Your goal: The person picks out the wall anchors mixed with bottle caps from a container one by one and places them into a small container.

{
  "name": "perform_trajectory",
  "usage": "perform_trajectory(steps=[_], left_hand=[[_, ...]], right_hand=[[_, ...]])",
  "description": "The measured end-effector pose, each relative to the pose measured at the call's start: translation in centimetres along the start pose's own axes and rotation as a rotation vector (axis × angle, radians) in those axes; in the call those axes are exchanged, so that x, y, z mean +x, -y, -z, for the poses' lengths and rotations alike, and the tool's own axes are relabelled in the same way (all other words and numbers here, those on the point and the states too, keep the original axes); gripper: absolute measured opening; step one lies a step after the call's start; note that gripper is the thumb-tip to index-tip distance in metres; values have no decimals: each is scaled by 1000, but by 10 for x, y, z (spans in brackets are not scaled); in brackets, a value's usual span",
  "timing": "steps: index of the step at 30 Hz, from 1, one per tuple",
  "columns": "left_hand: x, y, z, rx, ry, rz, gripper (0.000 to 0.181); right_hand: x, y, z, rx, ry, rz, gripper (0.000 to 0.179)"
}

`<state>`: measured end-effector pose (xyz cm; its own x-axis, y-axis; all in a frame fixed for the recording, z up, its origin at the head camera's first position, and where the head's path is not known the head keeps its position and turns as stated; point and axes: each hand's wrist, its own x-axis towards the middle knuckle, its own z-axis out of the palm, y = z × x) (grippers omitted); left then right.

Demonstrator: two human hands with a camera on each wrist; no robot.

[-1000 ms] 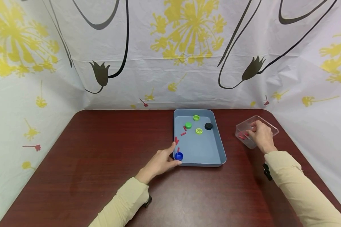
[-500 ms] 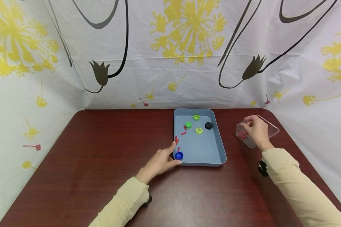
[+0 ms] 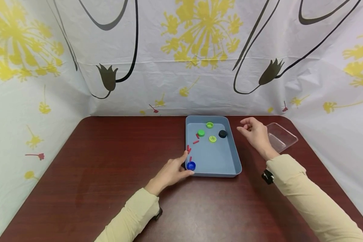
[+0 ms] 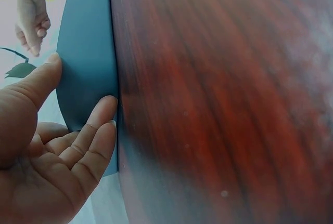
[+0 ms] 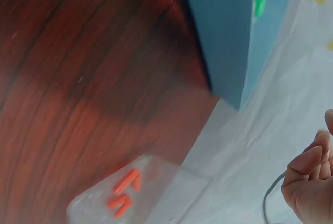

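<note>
My left hand holds the near left corner of a blue-grey tray. In the left wrist view the thumb lies at the rim and curled fingers touch the outer wall. A blue bottle cap sits inside that corner, with several small red sticks along the tray's left side. My right hand hovers between the tray and a clear plastic box, fingers loosely bent, nothing seen between them. More red sticks lie in the box in the right wrist view.
Toward the tray's back are a green cap, a black cap and two yellow-green caps, one nearer the back wall, the other more central. A dark red wooden table bears everything. Patterned white cloth encloses its back and sides.
My right hand has risen out of the clear box and moved left toward the tray. The left hand stays at the tray's corner.
</note>
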<state>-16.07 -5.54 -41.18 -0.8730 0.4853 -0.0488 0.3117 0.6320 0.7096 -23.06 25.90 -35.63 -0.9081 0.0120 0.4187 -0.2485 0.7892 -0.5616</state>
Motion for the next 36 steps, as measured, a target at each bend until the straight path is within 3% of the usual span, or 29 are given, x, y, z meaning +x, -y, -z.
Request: perform_trajectory(steps=[8,26,36], left_hand=[[0,0,0,-1,-3,-1,81],[1,1,-1,-10,-7,2,81],[3,2,0,-30,-2,-8,81]], right_hand=[[-2,17,-19,46,47,65,20],[-22,65,-72,153,326,172,15],[-30,75,-97,103,466,216,16]])
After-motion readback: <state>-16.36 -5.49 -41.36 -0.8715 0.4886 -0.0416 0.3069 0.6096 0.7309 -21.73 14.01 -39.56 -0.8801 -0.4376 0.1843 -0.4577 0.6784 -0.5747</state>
